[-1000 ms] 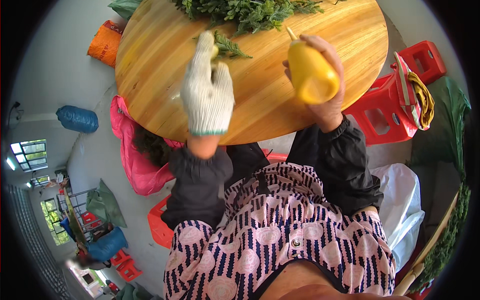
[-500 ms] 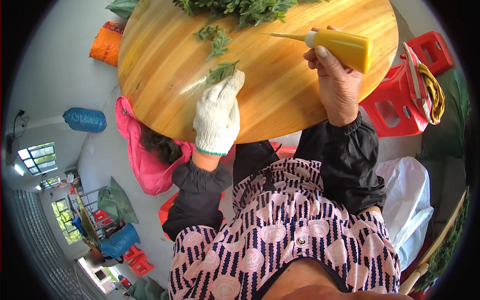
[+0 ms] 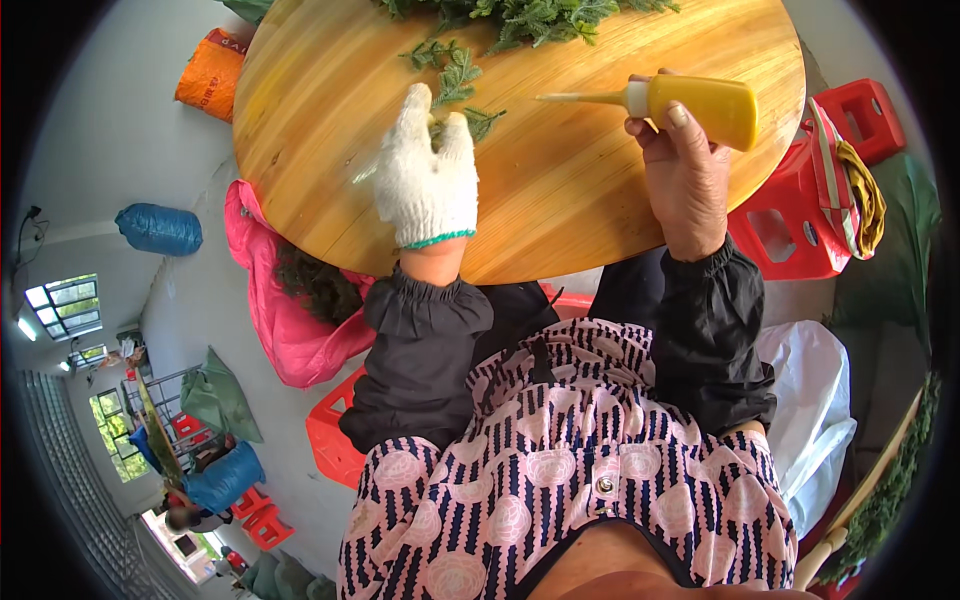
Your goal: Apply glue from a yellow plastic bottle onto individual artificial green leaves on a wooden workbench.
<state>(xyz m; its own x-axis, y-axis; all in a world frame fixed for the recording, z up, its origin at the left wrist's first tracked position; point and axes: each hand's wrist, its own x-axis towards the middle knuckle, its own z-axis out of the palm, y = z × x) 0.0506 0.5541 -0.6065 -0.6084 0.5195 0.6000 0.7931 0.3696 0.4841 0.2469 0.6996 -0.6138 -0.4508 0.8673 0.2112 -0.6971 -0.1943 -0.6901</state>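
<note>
1. While the R hand (image 3: 688,185) clasped a yellow squeeze bottle (image 3: 715,112) on its side, thumb near the white collar (image 3: 637,98), the thin nozzle (image 3: 580,97) pointed left, well apart from the gloved L hand.
2. L hand (image 3: 428,190), in a white knit glove w/ green cuff edge, was above the table's near-left part; thumb & forefinger stood apart w/ a narrow gap. A small green sprig (image 3: 486,122) showed in that gap & right of the thumb; couldn't tell if it was pinched, as the thumb blocked its middle.
3. Two more loose sprigs (image 3: 457,78) lay just beyond the L fingertips, approx. mid-table; a big green pile (image 3: 550,20) took up the far edge of the round wooden table (image 3: 560,210).
4. Near-left, a pink bag (image 3: 262,310) w/ dark foliage (image 3: 318,287) inside crowded the table edge, close to the L forearm.
5. Right side: red stool (image 3: 785,225) hard by the table edge, w/ a striped bag (image 3: 832,165) & mustard cloth (image 3: 868,205) on it; 2nd red stool (image 3: 862,120) farther off. White plastic sack (image 3: 815,410) sat near-right, by the R elbow.
6. Far left: orange bag (image 3: 212,78); blue sack (image 3: 160,229) farther out. Another person (image 3: 190,518) was in the left bkgd., by a blue bundle (image 3: 225,478).
</note>
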